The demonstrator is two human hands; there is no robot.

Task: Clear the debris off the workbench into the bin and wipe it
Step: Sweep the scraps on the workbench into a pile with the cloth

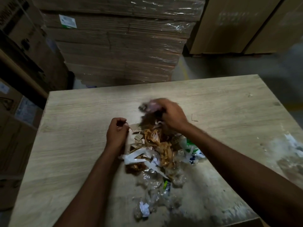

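Observation:
A heap of debris (157, 153) lies in the middle of the light wooden workbench (73, 128): brown tape strips, cardboard bits, white paper scraps and crumpled clear plastic. My left hand (117, 132) rests at the heap's left edge, its fingers pinched on a thin brown scrap. My right hand (172, 114) is at the far end of the heap, blurred by motion, with its fingers closed around a crumpled wad of debris (150, 105). No bin is in view.
A wrapped stack of flat cardboard (118, 43) stands just behind the bench. Cartons (21, 63) line the left side and large boxes (237, 25) the back right. A dusty whitish smear (282, 149) marks the bench's right part.

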